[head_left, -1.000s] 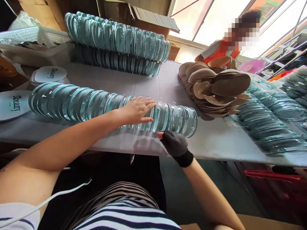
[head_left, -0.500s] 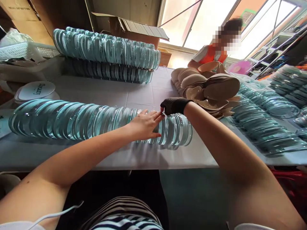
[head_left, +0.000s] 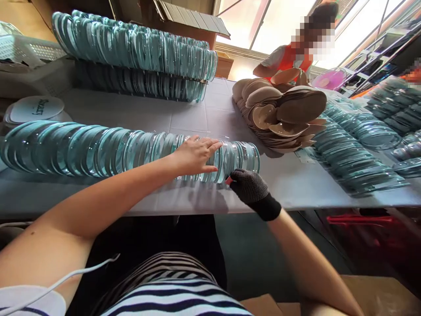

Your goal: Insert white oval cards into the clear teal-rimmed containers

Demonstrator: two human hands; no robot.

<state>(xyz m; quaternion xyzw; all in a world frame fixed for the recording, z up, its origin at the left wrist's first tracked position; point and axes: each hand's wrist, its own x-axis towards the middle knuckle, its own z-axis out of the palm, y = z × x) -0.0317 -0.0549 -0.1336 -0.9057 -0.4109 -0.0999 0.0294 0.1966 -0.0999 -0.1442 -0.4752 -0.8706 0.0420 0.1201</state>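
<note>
A long row of round, teal-tinted glass discs (head_left: 108,151), standing on edge and leaning on each other, runs along the near side of the table. My left hand (head_left: 195,154) is bare and rests on top of the row near its right end, its fingers stretched out and the thumb apart. At the row's front lower edge is my right hand (head_left: 250,186), in a black dotted glove with a bare fingertip showing. Its fingers are curled together beside the discs; whatever they pinch, if anything, is hidden.
Two-tier rows of glass discs (head_left: 138,48) stand at the back left. Stacked brown oval pieces (head_left: 283,109) lie right of centre, with more glass discs (head_left: 355,153) beyond. White printed ovals (head_left: 36,109) sit at left. A person in an orange vest (head_left: 286,59) stands across the table.
My right hand has come from the row's top edge down to its front lower edge, toward me. My left hand stays on the discs. The view has shifted slightly.
</note>
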